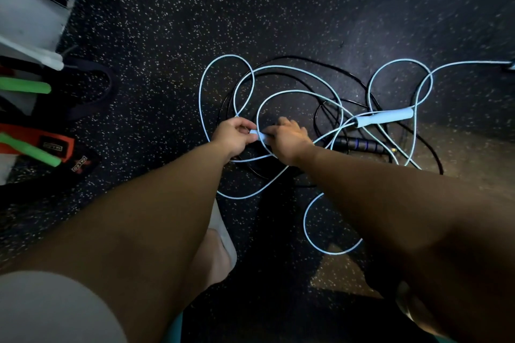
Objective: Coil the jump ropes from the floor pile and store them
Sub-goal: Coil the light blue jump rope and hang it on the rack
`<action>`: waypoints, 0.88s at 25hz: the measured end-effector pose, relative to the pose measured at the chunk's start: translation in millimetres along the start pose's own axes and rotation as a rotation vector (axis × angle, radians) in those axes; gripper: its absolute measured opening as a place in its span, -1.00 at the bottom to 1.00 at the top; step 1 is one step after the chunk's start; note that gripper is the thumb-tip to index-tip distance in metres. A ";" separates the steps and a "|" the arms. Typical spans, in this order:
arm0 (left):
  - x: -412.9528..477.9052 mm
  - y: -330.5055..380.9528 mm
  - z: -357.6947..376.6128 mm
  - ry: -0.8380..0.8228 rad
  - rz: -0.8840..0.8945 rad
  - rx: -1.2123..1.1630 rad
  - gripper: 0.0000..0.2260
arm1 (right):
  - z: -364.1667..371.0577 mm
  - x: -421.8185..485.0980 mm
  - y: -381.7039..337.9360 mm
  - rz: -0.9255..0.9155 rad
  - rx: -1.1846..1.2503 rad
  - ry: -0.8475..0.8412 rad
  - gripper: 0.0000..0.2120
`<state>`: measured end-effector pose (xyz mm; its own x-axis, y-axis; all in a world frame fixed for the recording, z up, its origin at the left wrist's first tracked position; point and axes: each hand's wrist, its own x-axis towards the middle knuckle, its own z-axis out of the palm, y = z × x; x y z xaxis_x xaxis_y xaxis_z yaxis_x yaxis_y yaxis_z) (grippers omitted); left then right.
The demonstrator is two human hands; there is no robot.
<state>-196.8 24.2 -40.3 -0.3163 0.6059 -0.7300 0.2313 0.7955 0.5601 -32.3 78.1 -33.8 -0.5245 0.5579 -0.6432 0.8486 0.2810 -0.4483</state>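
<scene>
Coiling is barely beginning. The blue rope (231, 55) and the black rope (295, 57) are both lying loose on the floor (167, 22), their loops crossing over and under each other in 1 tangled pile, and no finished coil is showing among them.

Both hands are working at 1 blue handle (260, 136) in the middle of the pile. The left hand (234, 136) is pinching the handle's near end between curled fingers and thumb. The right hand (287, 142) is curling over the handle's other end and seems to be gripping it, though its fingertips are hidden behind the back of the hand.

A second blue handle (384, 118) is lying to the right, apart from the hands, and a black handle (359, 145) is lying just below it. More blue cord is running off toward the right edge.

Judging from this, freeing the blue rope from the black one is the step in hand. Winding each rope and storing both are still to come. At the left edge, green handles (28, 86) and an orange strap (55, 145) are lying by a white wall, which may be the storage spot, but I cannot tell.
</scene>
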 end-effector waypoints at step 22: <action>-11.4 31.9 13.6 0.012 -0.190 -0.383 -0.74 | -4.7 3.4 -5.7 0.255 0.802 0.174 -0.90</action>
<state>-173.3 42.7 -19.4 -0.3313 0.4467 -0.8311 -0.1895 0.8314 0.5224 -38.6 82.1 -30.6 -0.2502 0.6594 -0.7089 0.5993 -0.4696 -0.6483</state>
